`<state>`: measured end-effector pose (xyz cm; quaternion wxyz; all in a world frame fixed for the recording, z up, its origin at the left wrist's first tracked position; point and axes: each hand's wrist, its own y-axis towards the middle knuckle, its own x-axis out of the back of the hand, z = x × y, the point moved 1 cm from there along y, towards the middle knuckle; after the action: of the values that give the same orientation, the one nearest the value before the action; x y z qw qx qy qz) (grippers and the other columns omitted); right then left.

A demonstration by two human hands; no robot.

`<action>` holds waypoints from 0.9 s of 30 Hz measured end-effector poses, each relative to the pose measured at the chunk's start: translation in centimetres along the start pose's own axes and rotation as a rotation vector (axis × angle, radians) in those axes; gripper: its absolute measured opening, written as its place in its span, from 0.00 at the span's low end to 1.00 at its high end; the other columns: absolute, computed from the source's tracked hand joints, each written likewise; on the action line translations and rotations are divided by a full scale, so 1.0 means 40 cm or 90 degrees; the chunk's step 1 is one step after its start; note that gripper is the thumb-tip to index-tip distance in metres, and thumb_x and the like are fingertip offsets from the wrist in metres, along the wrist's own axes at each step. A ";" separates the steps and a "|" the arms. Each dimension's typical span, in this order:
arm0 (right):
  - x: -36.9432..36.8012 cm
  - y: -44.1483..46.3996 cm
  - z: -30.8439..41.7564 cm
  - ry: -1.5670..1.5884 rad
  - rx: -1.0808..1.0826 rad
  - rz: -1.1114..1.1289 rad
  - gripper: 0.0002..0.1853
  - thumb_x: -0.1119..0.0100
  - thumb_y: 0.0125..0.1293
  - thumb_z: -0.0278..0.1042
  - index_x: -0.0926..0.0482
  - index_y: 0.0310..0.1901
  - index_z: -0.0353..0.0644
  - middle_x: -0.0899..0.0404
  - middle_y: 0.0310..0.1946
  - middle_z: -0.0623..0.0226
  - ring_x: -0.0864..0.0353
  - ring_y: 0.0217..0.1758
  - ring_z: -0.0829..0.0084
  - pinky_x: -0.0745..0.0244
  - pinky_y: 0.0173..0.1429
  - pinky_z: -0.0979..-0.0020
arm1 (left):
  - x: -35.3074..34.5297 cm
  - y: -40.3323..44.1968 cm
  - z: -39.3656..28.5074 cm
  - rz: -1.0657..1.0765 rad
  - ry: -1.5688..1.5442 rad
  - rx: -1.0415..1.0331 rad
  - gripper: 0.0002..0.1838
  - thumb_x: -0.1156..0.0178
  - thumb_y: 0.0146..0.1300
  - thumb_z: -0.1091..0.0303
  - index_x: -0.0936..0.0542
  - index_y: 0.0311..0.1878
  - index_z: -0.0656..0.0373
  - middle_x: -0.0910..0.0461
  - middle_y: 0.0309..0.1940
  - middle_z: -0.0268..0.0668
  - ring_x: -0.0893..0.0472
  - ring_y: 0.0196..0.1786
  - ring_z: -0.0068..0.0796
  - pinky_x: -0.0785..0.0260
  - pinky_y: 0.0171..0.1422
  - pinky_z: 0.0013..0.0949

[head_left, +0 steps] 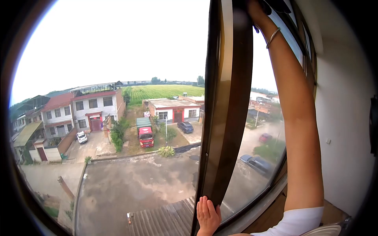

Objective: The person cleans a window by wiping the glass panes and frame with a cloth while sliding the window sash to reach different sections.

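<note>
My left hand [208,216] rests low on the edge of a dark brown window frame [217,173]. Its fingers are stretched out flat and its thumb lies beside them. Up the right side reaches my right arm, with a silver bangle [272,38] at the wrist and a white sleeve [303,221] at the bottom. My right hand [258,11] is at the top of the frame, partly cut off by the picture edge. Something dark [275,5] shows around it, but its kind is unclear. The fingers of that hand are hidden.
Window glass [252,165] is right of the upright frame. A white wall [346,98] stands at far right. Outside, far below, are a concrete yard [130,181], a corrugated roof [165,218], houses [92,108], a red truck [145,135] and a green field [165,92].
</note>
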<state>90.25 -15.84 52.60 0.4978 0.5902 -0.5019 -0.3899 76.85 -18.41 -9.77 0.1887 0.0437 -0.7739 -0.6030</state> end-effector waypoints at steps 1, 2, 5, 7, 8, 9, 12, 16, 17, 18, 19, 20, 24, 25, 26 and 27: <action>-0.002 -0.002 0.005 -0.008 0.007 -0.007 0.23 0.56 0.72 0.45 0.29 0.60 0.37 0.27 0.59 0.52 0.30 0.63 0.61 0.38 0.67 0.65 | 0.006 0.002 0.002 -0.003 -0.005 -0.007 0.38 0.39 0.61 0.69 0.46 0.67 0.78 0.41 0.65 0.64 0.37 0.66 0.65 0.40 0.68 0.57; 0.000 -0.013 0.007 -0.017 0.015 -0.015 0.22 0.54 0.71 0.43 0.29 0.60 0.38 0.27 0.59 0.52 0.30 0.63 0.61 0.37 0.66 0.65 | 0.012 0.005 0.005 -0.007 -0.010 -0.015 0.38 0.40 0.61 0.68 0.46 0.67 0.78 0.42 0.65 0.64 0.37 0.66 0.65 0.40 0.68 0.58; 0.006 -0.053 0.027 -0.035 0.073 -0.045 0.20 0.50 0.69 0.40 0.28 0.59 0.39 0.26 0.57 0.52 0.28 0.61 0.60 0.35 0.64 0.65 | 0.026 0.014 0.004 -0.012 -0.012 -0.014 0.37 0.41 0.62 0.69 0.46 0.68 0.78 0.42 0.65 0.64 0.37 0.66 0.65 0.41 0.68 0.59; 0.020 -0.114 0.061 -0.040 0.130 -0.068 0.19 0.48 0.68 0.37 0.27 0.58 0.40 0.26 0.57 0.52 0.27 0.60 0.59 0.33 0.62 0.65 | 0.035 0.020 0.001 -0.004 -0.031 -0.010 0.36 0.42 0.63 0.70 0.47 0.68 0.78 0.42 0.65 0.64 0.38 0.67 0.66 0.42 0.68 0.59; 0.027 -0.160 0.081 -0.035 0.156 -0.079 0.18 0.46 0.68 0.36 0.27 0.57 0.40 0.26 0.56 0.52 0.27 0.59 0.59 0.32 0.62 0.65 | 0.044 0.026 -0.001 -0.026 -0.018 0.002 0.33 0.42 0.64 0.70 0.43 0.67 0.77 0.40 0.64 0.62 0.35 0.66 0.62 0.39 0.68 0.56; 0.035 -0.220 0.105 -0.023 0.177 -0.086 0.18 0.45 0.67 0.35 0.27 0.57 0.40 0.25 0.56 0.52 0.26 0.58 0.58 0.31 0.61 0.65 | 0.053 0.027 -0.001 -0.047 -0.004 0.014 0.31 0.42 0.64 0.69 0.40 0.65 0.75 0.37 0.63 0.59 0.33 0.65 0.58 0.36 0.67 0.53; 0.049 -0.456 0.168 -0.022 0.221 -0.038 0.17 0.41 0.65 0.31 0.26 0.56 0.42 0.25 0.55 0.53 0.25 0.57 0.57 0.29 0.59 0.65 | 0.089 0.025 0.013 -0.005 -0.042 0.008 0.35 0.44 0.64 0.72 0.47 0.68 0.78 0.43 0.66 0.64 0.40 0.68 0.66 0.45 0.70 0.60; 0.013 -0.981 0.166 0.368 -0.194 0.264 0.29 0.49 0.71 0.25 0.46 0.70 0.38 0.42 0.69 0.60 0.39 0.69 0.66 0.50 0.75 0.69 | 0.174 0.054 0.010 0.020 -0.065 0.046 0.32 0.48 0.64 0.73 0.45 0.68 0.76 0.41 0.65 0.61 0.40 0.68 0.62 0.51 0.72 0.60; 0.001 -1.154 0.160 0.568 -0.377 0.296 0.31 0.52 0.72 0.23 0.51 0.74 0.39 0.46 0.73 0.63 0.43 0.72 0.68 0.55 0.78 0.71 | 0.186 0.056 0.005 0.030 -0.062 0.049 0.32 0.48 0.64 0.73 0.45 0.68 0.76 0.41 0.65 0.61 0.40 0.68 0.62 0.51 0.72 0.60; 0.044 -1.180 0.297 0.173 -0.067 0.326 0.30 0.45 0.68 0.30 0.43 0.69 0.34 0.41 0.69 0.52 0.43 0.73 0.55 0.52 0.78 0.59 | 0.200 0.057 0.002 0.000 -0.088 0.057 0.30 0.48 0.63 0.75 0.43 0.67 0.75 0.39 0.65 0.60 0.39 0.68 0.60 0.52 0.72 0.58; 0.080 -1.243 0.372 0.075 -0.031 0.409 0.32 0.46 0.67 0.30 0.44 0.70 0.33 0.41 0.69 0.52 0.44 0.72 0.54 0.56 0.78 0.61 | 0.212 0.053 -0.002 -0.034 -0.113 0.065 0.29 0.48 0.62 0.76 0.41 0.66 0.74 0.37 0.64 0.58 0.37 0.67 0.58 0.53 0.73 0.56; 0.103 -1.304 0.450 0.088 -0.074 0.430 0.33 0.43 0.65 0.37 0.40 0.68 0.33 0.38 0.67 0.50 0.42 0.71 0.51 0.53 0.77 0.58 | 0.224 0.046 -0.006 -0.060 -0.122 0.058 0.29 0.51 0.58 0.78 0.40 0.65 0.74 0.36 0.63 0.58 0.36 0.66 0.57 0.50 0.71 0.57; 0.151 -1.375 0.587 0.228 -0.266 0.493 0.36 0.41 0.62 0.46 0.37 0.66 0.32 0.34 0.65 0.50 0.40 0.70 0.48 0.50 0.75 0.53 | 0.259 0.015 -0.023 -0.056 -0.162 0.063 0.27 0.50 0.66 0.71 0.42 0.65 0.74 0.37 0.62 0.58 0.37 0.65 0.59 0.48 0.71 0.56; 0.150 -1.382 0.582 0.159 -0.205 0.450 0.35 0.40 0.61 0.46 0.37 0.66 0.33 0.34 0.65 0.51 0.40 0.70 0.48 0.50 0.75 0.53 | 0.261 0.011 -0.030 -0.049 -0.152 0.081 0.27 0.50 0.66 0.71 0.42 0.65 0.74 0.37 0.62 0.58 0.37 0.65 0.59 0.48 0.71 0.56; 0.136 -1.401 0.550 0.092 -0.146 0.408 0.35 0.39 0.61 0.46 0.36 0.66 0.34 0.34 0.65 0.52 0.40 0.70 0.49 0.50 0.75 0.52 | 0.260 -0.001 -0.039 -0.079 -0.146 0.080 0.26 0.49 0.64 0.75 0.40 0.64 0.73 0.36 0.61 0.56 0.35 0.64 0.56 0.46 0.70 0.54; 0.101 -1.453 0.476 0.096 -0.135 0.444 0.36 0.37 0.60 0.43 0.36 0.66 0.34 0.35 0.65 0.50 0.41 0.71 0.48 0.50 0.75 0.52 | 0.262 -0.015 -0.052 -0.105 -0.140 0.083 0.25 0.48 0.61 0.79 0.37 0.63 0.71 0.34 0.61 0.55 0.34 0.62 0.54 0.44 0.69 0.53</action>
<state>84.63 -23.51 -7.95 0.6949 0.3559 -0.5913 -0.2020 67.79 -23.58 -7.43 0.0492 0.0532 -0.8211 -0.5662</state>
